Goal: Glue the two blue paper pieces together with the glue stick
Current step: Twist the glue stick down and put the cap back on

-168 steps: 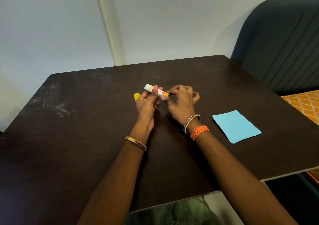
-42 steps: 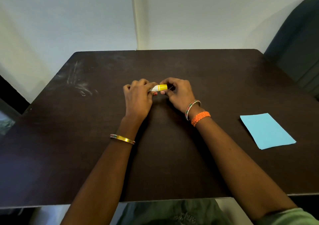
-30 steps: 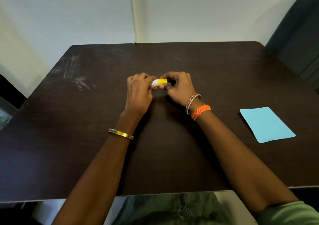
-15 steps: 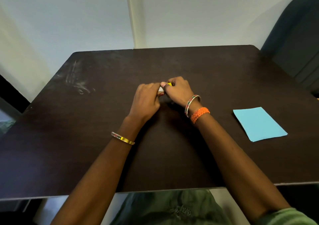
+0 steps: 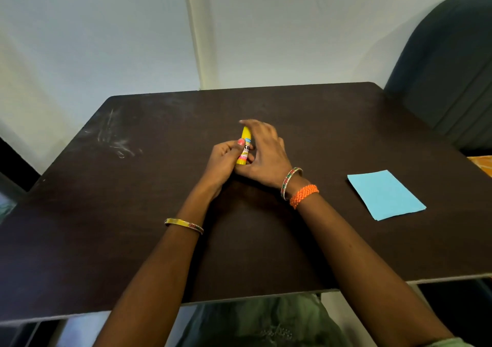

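At the middle of the dark table, my left hand [image 5: 225, 157] grips the glue stick [image 5: 245, 145], a yellow tube with a coloured label, standing nearly upright with its yellow cap on top. My right hand [image 5: 263, 151] lies just to its right, fingers spread and blurred near the cap, thumb by the tube's base. Blue paper [image 5: 386, 195] lies flat on the table at the right, apart from both hands. It looks like one stacked sheet; I cannot tell the two pieces apart.
The dark table [image 5: 133, 213] has pale scuff marks at its far left. A dark upholstered chair [image 5: 447, 67] stands past the table's right corner. White walls rise behind the far edge. The near edge runs just above my lap.
The glue stick lay sideways between both hands; now it stands upright with its cap on, held by my left hand. My right hand has loosened its fingers beside the cap.
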